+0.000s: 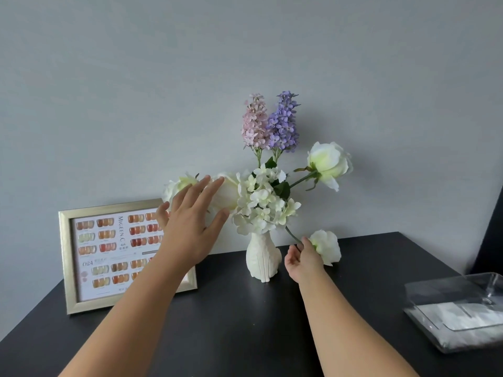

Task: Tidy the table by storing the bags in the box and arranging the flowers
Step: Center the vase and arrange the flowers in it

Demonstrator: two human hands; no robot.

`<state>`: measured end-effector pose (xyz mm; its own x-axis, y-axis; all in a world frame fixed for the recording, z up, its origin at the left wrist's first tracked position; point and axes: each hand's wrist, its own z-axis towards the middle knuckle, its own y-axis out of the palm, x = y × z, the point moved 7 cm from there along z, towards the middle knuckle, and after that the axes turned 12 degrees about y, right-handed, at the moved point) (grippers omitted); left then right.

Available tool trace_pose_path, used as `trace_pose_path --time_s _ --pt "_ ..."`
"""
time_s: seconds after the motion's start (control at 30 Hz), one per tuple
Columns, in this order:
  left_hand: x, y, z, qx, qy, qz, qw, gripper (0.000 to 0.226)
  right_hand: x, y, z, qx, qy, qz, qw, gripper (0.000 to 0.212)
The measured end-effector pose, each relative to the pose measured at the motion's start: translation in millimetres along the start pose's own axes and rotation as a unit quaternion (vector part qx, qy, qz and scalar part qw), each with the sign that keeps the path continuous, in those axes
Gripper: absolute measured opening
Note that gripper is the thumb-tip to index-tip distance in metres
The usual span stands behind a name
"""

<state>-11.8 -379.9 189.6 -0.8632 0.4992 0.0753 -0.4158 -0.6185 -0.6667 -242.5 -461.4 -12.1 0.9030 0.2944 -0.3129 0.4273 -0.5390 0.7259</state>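
Observation:
A white ribbed vase (263,257) stands at the back of the black table (245,322). It holds a pink spray (254,123), a purple spray (283,121), a white hydrangea cluster (262,202) and white roses. One rose (328,161) leans out to the right; two more (179,185) lean left, partly hidden behind my left hand (190,221), which is spread open in front of them. My right hand (303,258) pinches the stem just below a low, drooping white rose (326,246) to the right of the vase. White bags (462,319) lie inside a clear plastic box (446,291) at the right edge.
A gold-framed nail colour chart (114,257) leans against the grey wall, left of the vase and behind my left forearm. A dark panel (492,235) stands at the far right behind the box. Bare black tabletop fills the foreground.

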Motion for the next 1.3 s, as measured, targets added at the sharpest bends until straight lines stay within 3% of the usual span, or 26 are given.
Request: trace_pose_path --time_s 0.17,0.33,0.43,0.53,0.63,0.77,0.9,0.97,1.07,1.23,1.3 --pt "6 -5 1 0.030 0.003 -0.021 0.999 0.051 -16 12 -2 -0.027 -0.031 0.066 0.997 0.017" --pt "49 -21 4 0.128 0.096 -0.076 0.984 0.044 -42 7 -20 -0.063 -0.103 0.107 0.987 0.013" --pt "81 -6 5 0.099 0.166 -0.014 0.981 0.047 -61 8 -41 -0.098 -0.158 0.098 0.978 0.010" --pt "93 19 3 0.067 0.161 0.035 0.984 0.052 -82 19 -70 -0.130 -0.254 0.041 0.958 0.011" --pt "86 35 3 0.061 0.114 0.063 0.990 0.061 -101 31 -112 -0.123 -0.410 -0.046 0.903 0.005" --pt "77 42 6 0.065 0.075 0.093 0.991 0.069 -108 52 -168 -0.117 -0.580 -0.198 0.782 0.012" --pt "69 33 9 0.087 0.039 0.079 0.992 0.063 -96 86 -200 -0.091 -0.640 -0.360 0.672 0.012" --pt "67 26 11 0.098 0.027 0.078 0.992 0.056 -89 113 -210 -0.065 -0.663 -0.453 0.592 0.019" --pt "69 18 12 0.105 0.019 0.071 0.992 0.048 -78 148 -214 -0.024 -0.643 -0.569 0.511 0.019" --pt "67 13 11 0.112 0.008 0.038 0.993 0.045 -67 179 -202 0.010 -0.563 -0.655 0.504 0.039" --pt "68 11 11 0.118 0.017 0.037 0.992 0.044 -65 172 -184 -0.003 -0.510 -0.665 0.545 0.035"
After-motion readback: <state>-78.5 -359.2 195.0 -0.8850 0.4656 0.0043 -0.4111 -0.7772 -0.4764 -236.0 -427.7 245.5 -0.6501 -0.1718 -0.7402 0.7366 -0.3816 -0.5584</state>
